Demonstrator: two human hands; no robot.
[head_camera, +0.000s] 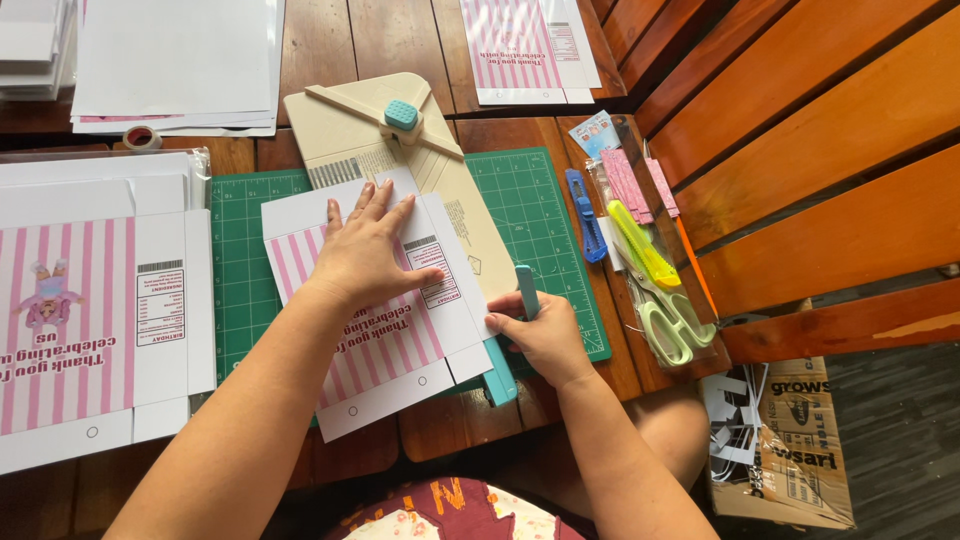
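Note:
My left hand (368, 248) lies flat, fingers spread, on a pink-and-white striped printed sheet (390, 345). The sheet rests tilted on a cream scoring board (455, 205) with a teal slider on its guide arm. My right hand (540, 333) grips a teal scoring tool (526, 288) upright at the sheet's right edge. A teal strip of the board (500, 375) shows under the sheet's lower right corner. All of this sits on a green cutting mat (535, 215).
More striped sheets lie at the left (70, 330) and top (520, 45). White paper stacks (175, 60) and a tape roll (142, 137) sit at top left. A blue cutter (583, 210), yellow cutter (642, 245), green scissors (670, 320) lie right. Wooden bench slats (830, 170) stand beyond.

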